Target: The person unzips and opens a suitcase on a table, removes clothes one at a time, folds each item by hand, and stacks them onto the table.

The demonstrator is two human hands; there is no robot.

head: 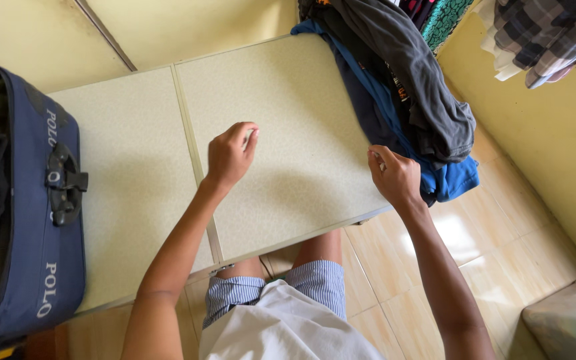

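Observation:
My left hand hovers over the middle of a speckled beige folding table, fingers curled and pinched together, holding nothing that I can see. My right hand is at the table's right edge, fingers bent against the edge of a pile of clothes. That pile has a blue garment at the bottom and a dark grey garment draped on top. Whether the right hand grips the cloth is unclear.
An open navy blue suitcase with dark clothes inside lies on the table's left end. Plaid and patterned clothes hang at the upper right. Tiled floor lies below, and a pale covered surface sits at the lower right.

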